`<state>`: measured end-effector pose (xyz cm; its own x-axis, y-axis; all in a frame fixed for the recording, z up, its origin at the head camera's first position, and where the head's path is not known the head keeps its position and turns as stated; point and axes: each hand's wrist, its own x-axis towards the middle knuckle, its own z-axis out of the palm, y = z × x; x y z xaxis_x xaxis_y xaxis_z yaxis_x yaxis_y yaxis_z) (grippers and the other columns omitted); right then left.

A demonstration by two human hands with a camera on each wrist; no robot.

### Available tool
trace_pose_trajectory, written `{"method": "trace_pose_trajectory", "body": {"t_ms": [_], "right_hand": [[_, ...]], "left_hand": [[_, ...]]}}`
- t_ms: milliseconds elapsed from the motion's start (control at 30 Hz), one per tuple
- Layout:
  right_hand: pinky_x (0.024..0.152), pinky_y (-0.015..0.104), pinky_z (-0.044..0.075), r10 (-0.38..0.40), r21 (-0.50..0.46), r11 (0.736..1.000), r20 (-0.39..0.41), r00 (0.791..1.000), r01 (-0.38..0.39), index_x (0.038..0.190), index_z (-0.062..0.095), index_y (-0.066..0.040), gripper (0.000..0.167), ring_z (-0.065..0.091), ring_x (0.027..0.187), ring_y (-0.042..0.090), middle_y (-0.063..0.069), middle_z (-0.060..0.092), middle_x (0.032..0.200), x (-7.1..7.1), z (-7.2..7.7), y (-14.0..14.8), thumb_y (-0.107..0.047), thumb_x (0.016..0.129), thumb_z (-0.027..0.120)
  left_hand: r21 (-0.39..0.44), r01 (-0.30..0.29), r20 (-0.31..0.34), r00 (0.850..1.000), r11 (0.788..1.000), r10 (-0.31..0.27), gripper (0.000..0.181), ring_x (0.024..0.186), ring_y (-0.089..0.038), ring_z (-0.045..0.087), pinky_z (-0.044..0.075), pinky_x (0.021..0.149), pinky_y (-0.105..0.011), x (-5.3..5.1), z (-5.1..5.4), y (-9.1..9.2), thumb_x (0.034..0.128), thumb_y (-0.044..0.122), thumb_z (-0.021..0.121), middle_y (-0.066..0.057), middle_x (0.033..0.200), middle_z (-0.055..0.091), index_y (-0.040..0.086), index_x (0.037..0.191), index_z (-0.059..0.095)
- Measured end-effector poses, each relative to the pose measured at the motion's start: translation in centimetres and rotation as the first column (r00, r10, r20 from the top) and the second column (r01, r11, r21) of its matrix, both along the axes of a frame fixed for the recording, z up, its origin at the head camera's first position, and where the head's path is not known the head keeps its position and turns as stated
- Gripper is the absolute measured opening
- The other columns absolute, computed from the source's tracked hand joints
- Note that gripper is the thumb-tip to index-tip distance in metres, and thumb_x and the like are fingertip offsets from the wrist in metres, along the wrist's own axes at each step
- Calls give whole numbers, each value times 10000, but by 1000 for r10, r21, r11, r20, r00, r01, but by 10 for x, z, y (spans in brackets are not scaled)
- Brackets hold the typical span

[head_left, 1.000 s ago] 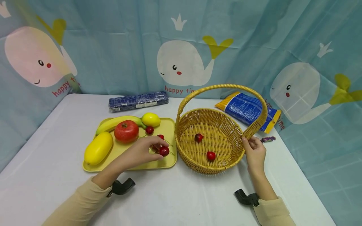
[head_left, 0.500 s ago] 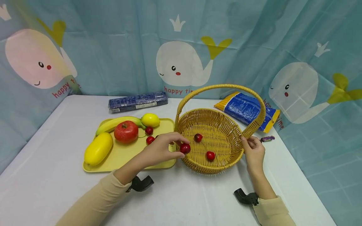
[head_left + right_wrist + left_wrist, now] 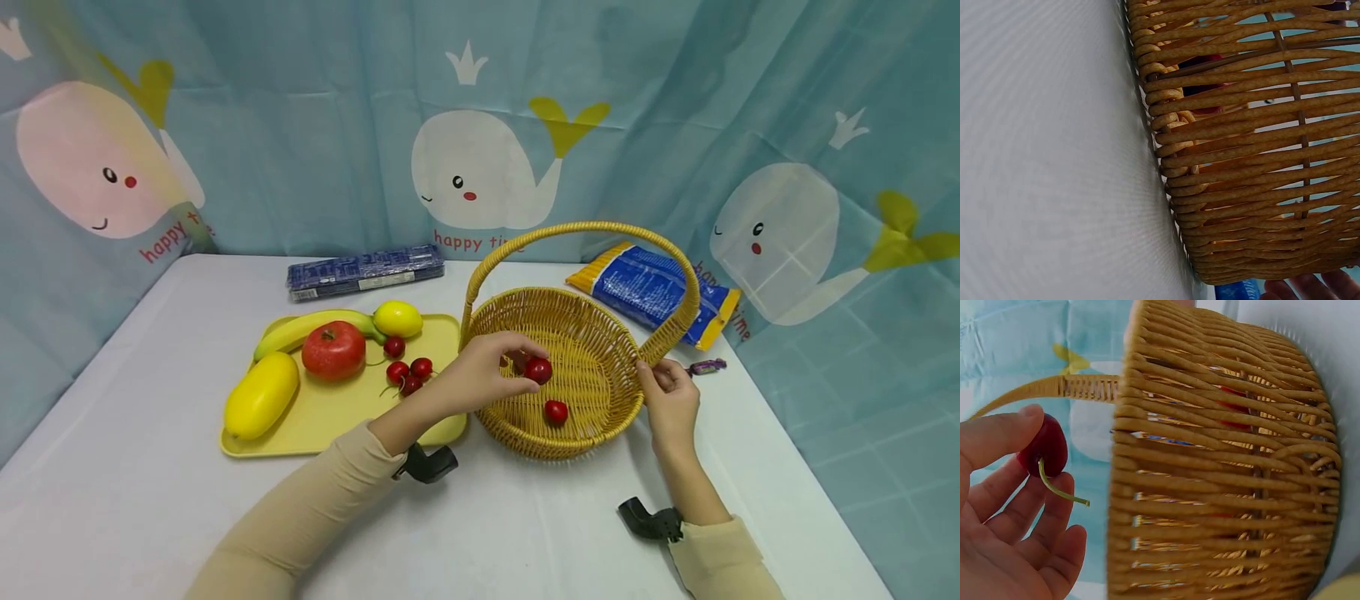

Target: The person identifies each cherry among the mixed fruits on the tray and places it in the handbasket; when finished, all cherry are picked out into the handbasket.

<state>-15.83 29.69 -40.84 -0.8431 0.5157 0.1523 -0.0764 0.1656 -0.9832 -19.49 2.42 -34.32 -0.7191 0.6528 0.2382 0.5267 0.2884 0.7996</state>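
Left hand [image 3: 486, 372]: grip closed on a red cherry [image 3: 537, 371], pinched between thumb and fingers, with its thin green stem sticking out. Cherry is held above the rim of the wicker basket [image 3: 557, 307], not touching the weave. Right hand [image 3: 672, 408]: grip closed on the basket's right rim at the foot of the tall arched handle [image 3: 596, 227].

Basket stands upright on the white counter [image 3: 127, 433]; a loose cherry [image 3: 556, 412] lies on its floor, near side. To its left, a yellow tray [image 3: 318, 429] carries a banana [image 3: 307, 329], a lemon [image 3: 398, 319], a large red fruit [image 3: 334, 351], an oblong yellow fruit [image 3: 262, 396] and four stemmed cherries [image 3: 397, 372].

Far side: dark blue packet [image 3: 365, 272] behind the tray; blue-and-yellow bag [image 3: 651, 290] behind the basket, to the right. Small purple-wrapped sweet [image 3: 707, 367] lies just beyond the right hand.
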Motion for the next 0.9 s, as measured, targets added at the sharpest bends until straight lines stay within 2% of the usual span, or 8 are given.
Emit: {"method": "trace_pose_trajectory", "body": {"t_ms": [100,200,267,467,633,733,900], "right_hand": [[630,154,509,0,7,1000,3,1000,0,1074,578,32,306,634,749,60,-64,671,844,0,-1,0,-200,880,629],[620,156,510,-3,1,1000,2,1000,3,1061,584,19,295,634,748,70,-51,671,848,0,-1,-1,-202,874,638],[618,159,511,-2,4,1000,2,1000,2,1061,584,18,296,635,749,70,-47,672,853,0,-1,-1,-207,876,635],[627,156,510,1,15,1000,3,1000,-1,1083,577,35,312,636,760,61,-63,670,858,-1,0,-1,-199,882,626],[633,153,510,2,34,999,5,1000,-2,1088,577,34,322,634,773,60,-62,665,870,-1,2,-1,-211,885,623],[646,144,505,-2,27,1000,11,1000,2,1087,574,35,321,631,779,58,-70,662,864,0,1,-1,-209,885,623],[648,135,498,-3,21,1000,10,1000,3,1086,577,33,318,628,769,52,-82,664,845,0,-1,0,-206,882,626]], "left_hand": [[-2,-4,33,999,1000,4,354,891,-126,581,501,795,-340,-5,-3,7,783,135,738,29,1028,626,89,1119,637],[-26,-11,43,999,1000,12,347,906,-186,587,498,762,-278,-10,-6,13,782,120,736,17,1018,626,95,1115,640],[-58,-15,38,999,998,17,345,909,-186,585,485,749,-237,-13,-8,15,785,123,735,17,1018,625,101,1116,638],[-132,1,60,998,991,7,346,930,-147,565,485,796,-262,-21,-17,21,792,107,725,5,1073,615,84,1124,632],[-193,-4,46,999,981,13,341,876,-130,566,462,743,-222,-26,-22,27,773,97,739,6,1025,625,73,1100,644],[-250,0,23,1000,968,6,315,846,-134,568,457,722,-215,-28,-25,31,764,92,742,6,980,629,88,1066,651],[-361,5,-13,1000,933,-10,285,862,-140,571,449,720,-211,-28,-28,37,745,79,749,-2,967,632,98,1013,656]]}}
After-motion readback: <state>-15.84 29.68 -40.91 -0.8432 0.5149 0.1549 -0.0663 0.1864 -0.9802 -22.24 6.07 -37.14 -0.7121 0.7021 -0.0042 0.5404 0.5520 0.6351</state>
